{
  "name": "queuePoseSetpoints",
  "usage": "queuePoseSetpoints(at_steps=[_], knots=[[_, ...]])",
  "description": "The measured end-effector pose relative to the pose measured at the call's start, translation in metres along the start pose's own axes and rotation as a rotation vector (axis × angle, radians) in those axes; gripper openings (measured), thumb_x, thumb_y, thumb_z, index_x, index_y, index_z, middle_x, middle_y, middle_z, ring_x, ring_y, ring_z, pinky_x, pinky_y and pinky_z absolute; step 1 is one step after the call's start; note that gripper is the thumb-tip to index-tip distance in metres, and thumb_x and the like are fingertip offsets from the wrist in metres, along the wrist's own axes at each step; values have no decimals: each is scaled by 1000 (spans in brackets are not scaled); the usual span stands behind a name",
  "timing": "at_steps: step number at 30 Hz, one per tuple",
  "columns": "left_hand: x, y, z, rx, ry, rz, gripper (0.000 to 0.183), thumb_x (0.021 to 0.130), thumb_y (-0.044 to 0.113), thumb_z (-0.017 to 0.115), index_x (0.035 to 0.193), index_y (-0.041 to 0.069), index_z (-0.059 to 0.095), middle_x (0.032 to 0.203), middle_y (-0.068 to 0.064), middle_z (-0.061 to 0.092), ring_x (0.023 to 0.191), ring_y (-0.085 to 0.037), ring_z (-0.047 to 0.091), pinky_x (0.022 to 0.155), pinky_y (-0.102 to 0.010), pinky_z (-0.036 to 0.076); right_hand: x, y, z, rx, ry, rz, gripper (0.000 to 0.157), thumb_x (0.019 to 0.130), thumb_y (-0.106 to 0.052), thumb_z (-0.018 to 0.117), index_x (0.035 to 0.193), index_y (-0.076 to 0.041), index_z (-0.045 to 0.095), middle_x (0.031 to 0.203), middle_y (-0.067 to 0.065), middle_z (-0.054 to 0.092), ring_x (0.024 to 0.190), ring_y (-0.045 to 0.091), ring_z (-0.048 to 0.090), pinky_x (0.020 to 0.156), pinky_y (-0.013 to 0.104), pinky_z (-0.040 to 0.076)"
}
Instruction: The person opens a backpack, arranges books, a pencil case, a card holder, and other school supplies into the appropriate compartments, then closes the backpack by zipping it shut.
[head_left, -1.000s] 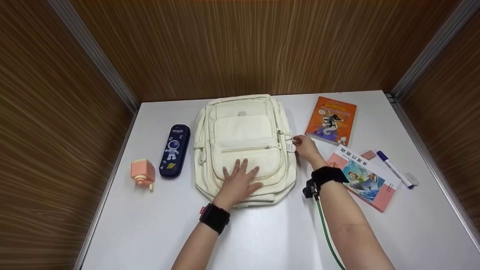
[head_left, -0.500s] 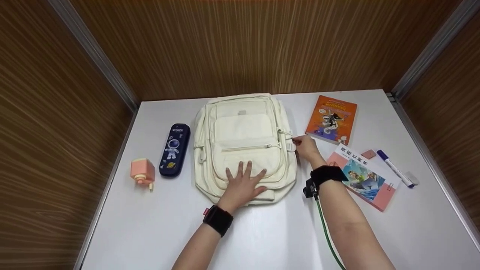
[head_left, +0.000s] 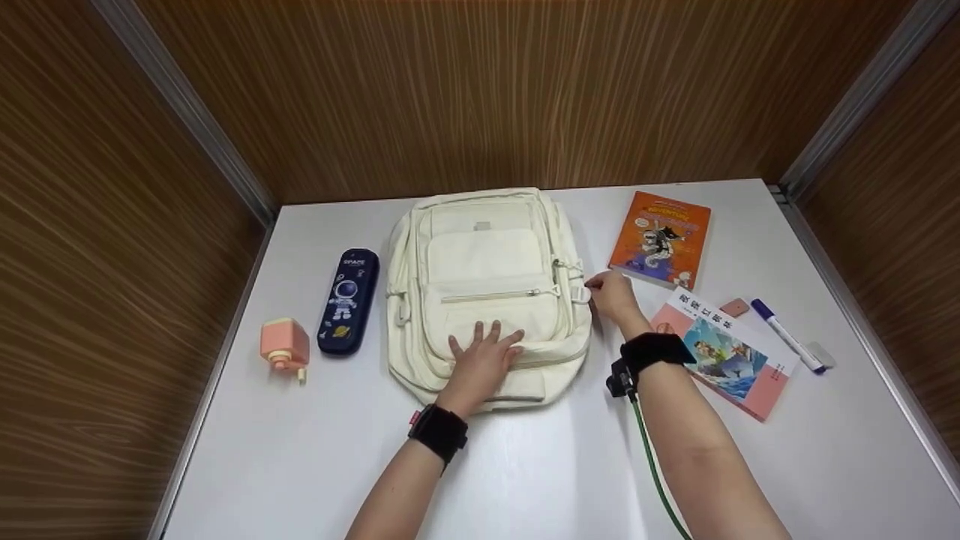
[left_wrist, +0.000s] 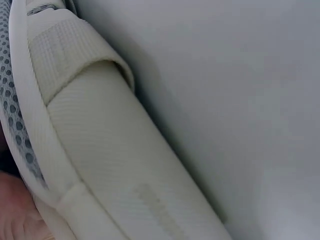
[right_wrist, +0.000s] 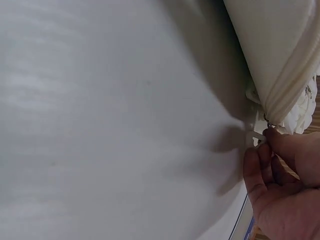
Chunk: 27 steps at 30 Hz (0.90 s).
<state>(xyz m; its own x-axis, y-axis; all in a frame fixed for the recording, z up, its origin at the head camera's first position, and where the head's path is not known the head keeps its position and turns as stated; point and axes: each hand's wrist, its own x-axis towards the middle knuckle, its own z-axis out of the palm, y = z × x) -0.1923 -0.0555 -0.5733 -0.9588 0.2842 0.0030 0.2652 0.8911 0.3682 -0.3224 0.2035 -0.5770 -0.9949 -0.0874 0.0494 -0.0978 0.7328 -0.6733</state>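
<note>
A cream backpack (head_left: 484,255) lies front side up in the middle of the white table. My left hand (head_left: 478,369) rests on its lower front, pressing the fabric by the bottom of the front pocket. At the backpack's right side, my right hand (head_left: 613,298) pinches a small white zipper pull (right_wrist: 257,137) between thumb and fingers. The right wrist view has that hand (right_wrist: 285,185) close against the bag's edge. In the left wrist view, part of the bag's side (left_wrist: 115,130) fills the left, and only a bit of skin shows at the lower left corner.
Left of the bag lie a navy astronaut pencil case (head_left: 348,302) and a pink pencil sharpener (head_left: 285,345) with a crank. To the right are an orange book (head_left: 660,240), a pink-and-white book (head_left: 724,356), a reddish eraser (head_left: 734,307) and a marker (head_left: 787,335).
My left hand has shifted slightly right, its thumb and index finger closer together, and the fabric beside it bulges in a fold. My right hand stays almost in place at the bag's side.
</note>
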Motion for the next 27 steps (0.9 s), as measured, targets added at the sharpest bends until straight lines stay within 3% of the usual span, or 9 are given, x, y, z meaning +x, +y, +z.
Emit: queuePoseSetpoints(at_steps=[7,15,20,23,27], knots=[[5,1,-4,-41,-49,-54,46,102,49,36,142,34,53,151,-10,42,141,-39,30,99,-79,13,-8,-3,-9,-32,-72,43,19,90,0,56,97,11,70,92,23,70,81,35,64,74,42,51],[6,1,-9,-87,-99,-77,46,103,48,37,144,34,50,154,-10,37,143,-40,23,100,-78,8,-19,-7,-14,-46,-79,92,20,86,-1,59,99,9,72,88,19,71,71,25,64,63,30,49],[6,-1,-8,-118,-117,-74,46,102,48,37,144,33,50,155,-10,35,144,-40,20,100,-78,5,-17,-4,-13,1,-100,105,32,82,5,54,109,11,68,87,21,69,67,23,61,56,24,48],[6,-3,-8,-127,-122,-68,46,102,48,38,144,33,51,155,-10,35,145,-39,19,100,-79,5,-15,-1,-11,-15,-93,89,32,82,5,52,108,10,69,91,22,69,76,29,62,65,32,51],[5,-4,-8,-118,-129,-64,46,102,49,38,143,34,51,155,-10,34,145,-38,18,100,-78,4,-13,3,-10,-50,-78,49,20,89,0,55,100,10,70,96,24,69,92,39,62,84,46,48]])
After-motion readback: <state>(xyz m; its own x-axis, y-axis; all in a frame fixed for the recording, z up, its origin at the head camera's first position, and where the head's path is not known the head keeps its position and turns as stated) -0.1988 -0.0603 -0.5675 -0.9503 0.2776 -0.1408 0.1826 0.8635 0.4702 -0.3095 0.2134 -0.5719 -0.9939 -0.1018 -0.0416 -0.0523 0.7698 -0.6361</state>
